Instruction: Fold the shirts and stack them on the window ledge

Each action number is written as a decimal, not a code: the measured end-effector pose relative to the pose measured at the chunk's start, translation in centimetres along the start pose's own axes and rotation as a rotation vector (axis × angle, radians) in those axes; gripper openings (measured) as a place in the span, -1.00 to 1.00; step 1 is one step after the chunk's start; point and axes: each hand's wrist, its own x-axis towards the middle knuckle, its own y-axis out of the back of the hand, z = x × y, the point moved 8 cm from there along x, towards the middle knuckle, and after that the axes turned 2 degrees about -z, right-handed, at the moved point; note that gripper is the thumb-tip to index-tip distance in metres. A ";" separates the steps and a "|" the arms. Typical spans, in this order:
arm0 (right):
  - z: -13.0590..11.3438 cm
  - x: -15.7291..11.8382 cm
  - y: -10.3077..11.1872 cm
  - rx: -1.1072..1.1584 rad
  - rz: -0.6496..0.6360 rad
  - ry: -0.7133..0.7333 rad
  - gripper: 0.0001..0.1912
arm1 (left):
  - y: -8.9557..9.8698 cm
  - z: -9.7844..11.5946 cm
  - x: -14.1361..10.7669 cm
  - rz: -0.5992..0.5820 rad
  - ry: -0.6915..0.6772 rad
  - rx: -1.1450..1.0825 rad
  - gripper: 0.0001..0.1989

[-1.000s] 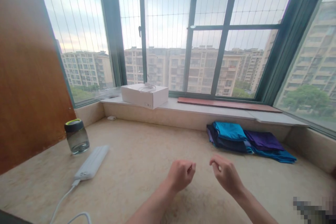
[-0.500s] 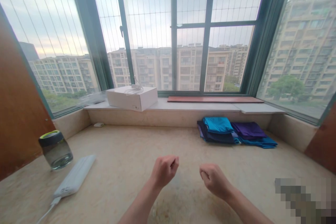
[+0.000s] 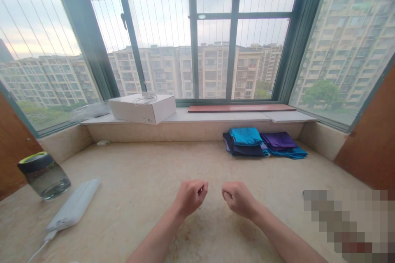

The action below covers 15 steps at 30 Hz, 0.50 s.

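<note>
Blue folded cloth (image 3: 246,136) lies past my right hand (image 3: 239,199); that and my left hand (image 3: 189,198) are curled fists, grip looks empty tbh.

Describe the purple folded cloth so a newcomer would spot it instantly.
Under the big window, the beige ledge holds two folded cloth piles toward its back right. The purple cloth tops the right-hand one, over blue cloth; the left one's top cloth is bright blue.

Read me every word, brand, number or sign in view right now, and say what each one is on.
No text is legible here.
White box: small print at the lower corner of its side, too small to read.
White slab with the cable: faint marks near the cable end, too blurred to read.
</note>
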 end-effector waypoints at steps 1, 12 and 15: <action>0.0 0.0 -0.1 0.002 -0.001 0.001 -0.77 | -0.2 0.1 0.0 -0.003 -0.002 -0.003 -0.58; 0.3 -0.1 -0.9 0.014 -0.051 -0.053 -0.76 | -1.1 1.3 -0.6 -0.022 -0.070 -0.010 -0.56; 0.5 -0.2 -0.9 0.023 -0.054 -0.061 -0.74 | -1.1 1.3 -0.4 -0.016 -0.079 -0.008 -0.56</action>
